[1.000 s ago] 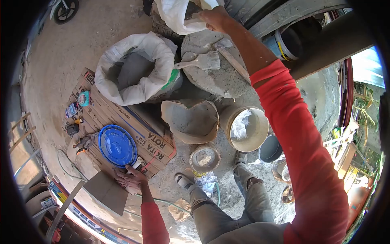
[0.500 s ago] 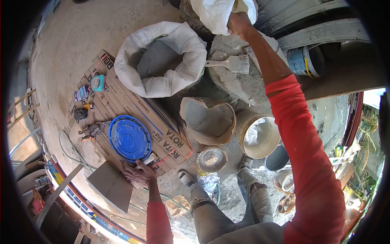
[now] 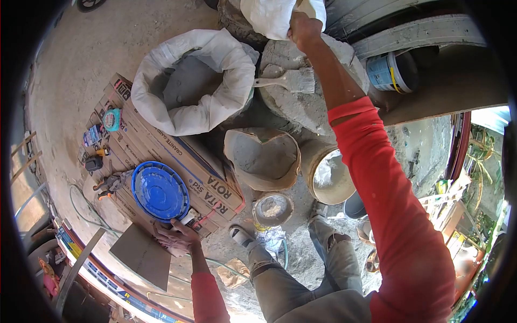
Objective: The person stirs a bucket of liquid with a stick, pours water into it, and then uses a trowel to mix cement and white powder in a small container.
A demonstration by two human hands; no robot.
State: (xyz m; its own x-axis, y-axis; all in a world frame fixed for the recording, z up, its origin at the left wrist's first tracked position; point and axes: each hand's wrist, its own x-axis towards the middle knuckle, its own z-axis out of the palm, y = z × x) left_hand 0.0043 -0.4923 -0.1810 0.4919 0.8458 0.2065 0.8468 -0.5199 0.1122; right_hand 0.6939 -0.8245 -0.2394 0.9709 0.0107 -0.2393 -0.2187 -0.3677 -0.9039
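At the top, my right hand (image 3: 306, 29) is closed on the gathered edge of a white sack (image 3: 267, 17). Low on the left, my left hand (image 3: 176, 235) rests with its fingers apart at the lower edge of a blue lid (image 3: 160, 191), beside a grey tile (image 3: 141, 255). The lid lies on flat cardboard boxes (image 3: 214, 203). A rolled-open white sack (image 3: 144, 86) with grey powder stands above the boxes. Under my right forearm, a wide brush (image 3: 299, 81) lies on a grey, dusty sack (image 3: 291, 107).
A cut-open container (image 3: 266, 156) of grey powder, a tall bucket (image 3: 334, 180) and a small bowl (image 3: 273, 209) stand before my feet. A tape measure (image 3: 112, 119) and pliers (image 3: 112, 184) lie on the left. A paint bucket (image 3: 381, 73) lies sideways at the right.
The view has shifted, so most things appear slightly further left. My right hand still grips the white sack, and my left hand stays by the blue lid.
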